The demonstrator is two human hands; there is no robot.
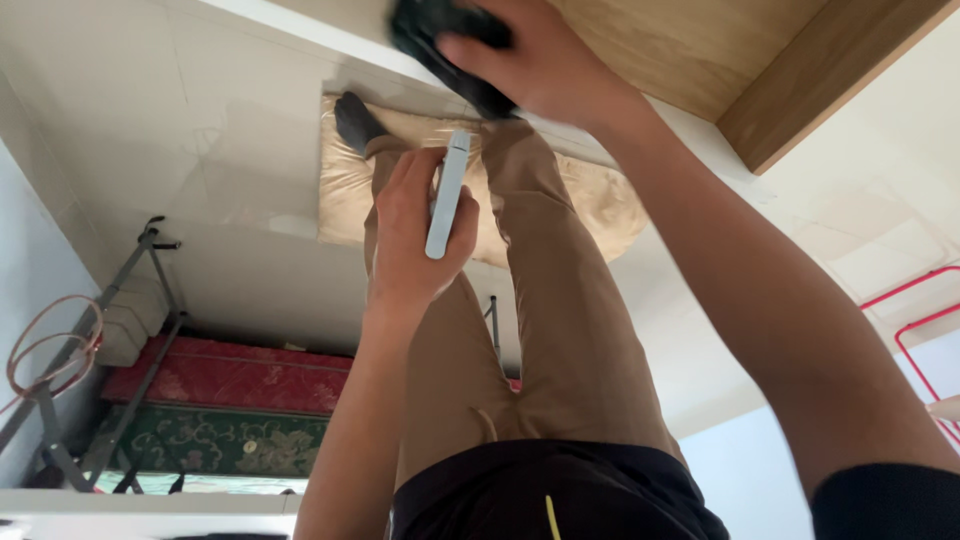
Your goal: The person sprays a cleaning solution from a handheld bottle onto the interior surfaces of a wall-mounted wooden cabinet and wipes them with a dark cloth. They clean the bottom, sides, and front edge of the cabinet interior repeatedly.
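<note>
**Hand positions: slim device and dark cloth**

The left hand is clamped around a slim white device, held edge-up clear of the wiping. Up and right of it, the right hand presses a dark cloth flat against the wooden shelf edge, fingers spread for contact. A tan mat lies beyond both hands.

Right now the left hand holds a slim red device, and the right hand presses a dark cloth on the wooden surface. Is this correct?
Not quite. The slim device in the left hand is white or pale blue, not red, as the head view shows. The right hand does press a dark cloth on the wooden surface.
</note>
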